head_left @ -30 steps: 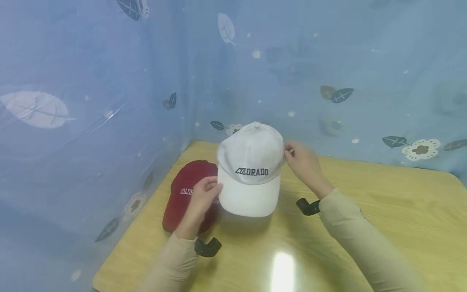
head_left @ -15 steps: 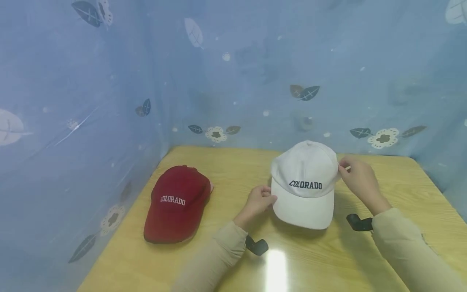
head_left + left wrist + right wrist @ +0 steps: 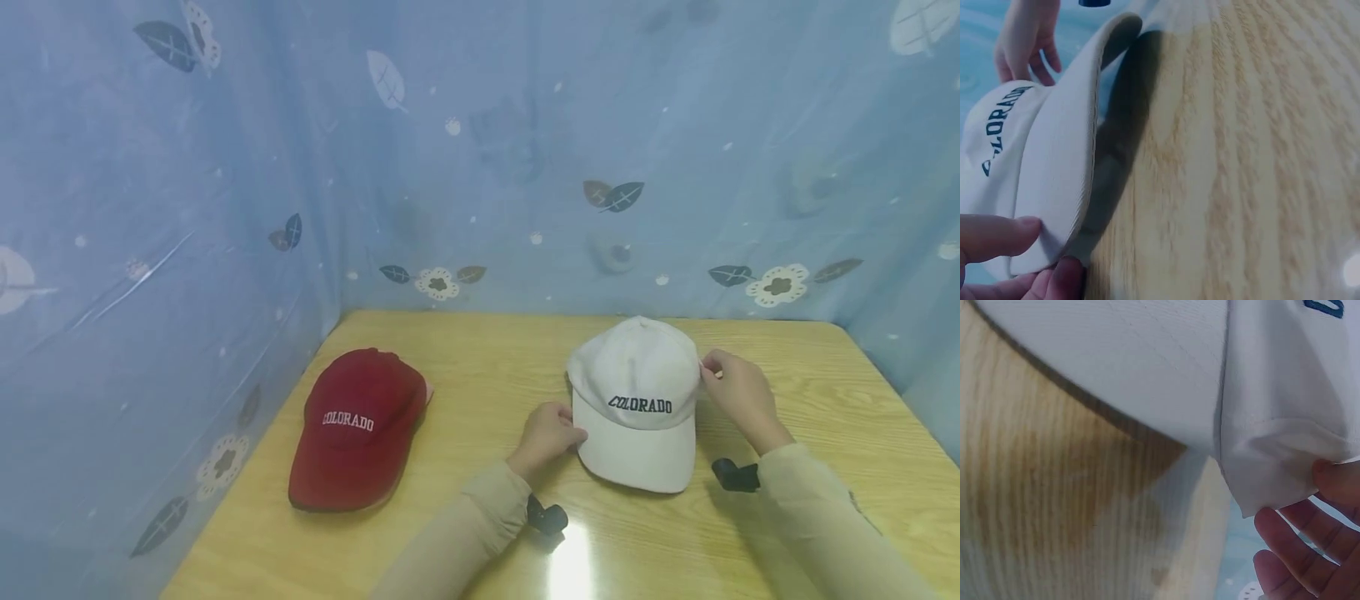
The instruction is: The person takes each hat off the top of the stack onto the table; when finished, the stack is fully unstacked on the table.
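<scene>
A white baseball cap (image 3: 660,362) with dark COLORADO lettering is low over the wooden table, brim towards me. My left hand (image 3: 546,437) pinches the brim's left corner; the left wrist view shows the thumb (image 3: 1004,237) on top and fingers curled beneath. On the opposite side, my right hand (image 3: 742,398) holds the lower edge of the crown between thumb and fingers (image 3: 1291,544). The brim's edge (image 3: 1088,156) casts a shadow on the wood. Farther left lies a red baseball cap (image 3: 360,462) with white COLORADO lettering, its brim also facing me.
The wooden table (image 3: 480,367) meets a blue sheet (image 3: 465,167) printed with leaves and flowers at the back and left. Black curved pieces (image 3: 735,475) stick out at both wrists. A bright reflection lies on the table in front.
Both hands have carried the white cap rightward, away from the red cap, and lowered it towards the table. The red cap is now fully visible. The head view has turned right.
</scene>
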The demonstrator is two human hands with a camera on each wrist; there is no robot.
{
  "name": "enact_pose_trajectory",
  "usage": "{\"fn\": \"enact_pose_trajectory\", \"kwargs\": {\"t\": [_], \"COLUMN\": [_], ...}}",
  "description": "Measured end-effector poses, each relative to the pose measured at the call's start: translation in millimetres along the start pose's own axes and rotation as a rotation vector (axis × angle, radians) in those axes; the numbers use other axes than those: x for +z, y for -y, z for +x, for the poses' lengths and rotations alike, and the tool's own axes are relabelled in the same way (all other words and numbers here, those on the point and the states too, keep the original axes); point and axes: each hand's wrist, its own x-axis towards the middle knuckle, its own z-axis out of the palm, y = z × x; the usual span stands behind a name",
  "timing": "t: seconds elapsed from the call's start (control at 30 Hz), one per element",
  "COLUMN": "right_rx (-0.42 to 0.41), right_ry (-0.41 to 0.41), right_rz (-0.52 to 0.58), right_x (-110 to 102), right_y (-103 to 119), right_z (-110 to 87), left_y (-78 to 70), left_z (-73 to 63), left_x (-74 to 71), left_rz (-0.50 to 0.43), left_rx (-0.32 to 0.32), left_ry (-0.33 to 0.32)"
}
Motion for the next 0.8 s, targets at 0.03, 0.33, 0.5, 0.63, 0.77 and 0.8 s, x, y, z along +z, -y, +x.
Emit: {"fn": "enact_pose_trajectory", "kwargs": {"t": [0.03, 0.33, 0.5, 0.63, 0.77, 0.8], "right_rx": [0.007, 0.036, -0.003, -0.117, -0.225, -0.243], "right_ry": [0.003, 0.014, -0.073, -0.111, -0.052, -0.022], "right_rz": [0.001, 0.023, 0.036, 0.085, 0.162, 0.18], "right_x": [0.5, -3.0, -13.4, -11.3, 5.3, 11.4], "right_y": [-0.6, -1.0, 29.0, 72.2, 117.2, 128.0], "right_z": [0.1, 5.5, 16.2, 28.1, 37.6, 39.5], "left_y": [-1.3, -12.8, -22.0, -20.5, -5.5, -0.7], "left_z": [-0.3, 3.1, -7.3, -27.2, -53.9, -61.7], "left_x": [1.0, -15.5, -75.6, -139.8, -199.1, -212.1], "left_rz": [0.022, 0.129, 0.214, 0.24, 0.285, 0.298], "left_rx": [0.004, 0.034, 0.116, 0.156, 0.142, 0.129], "left_ry": [-0.004, 0.012, -0.044, -0.197, -0.354, -0.385]}}
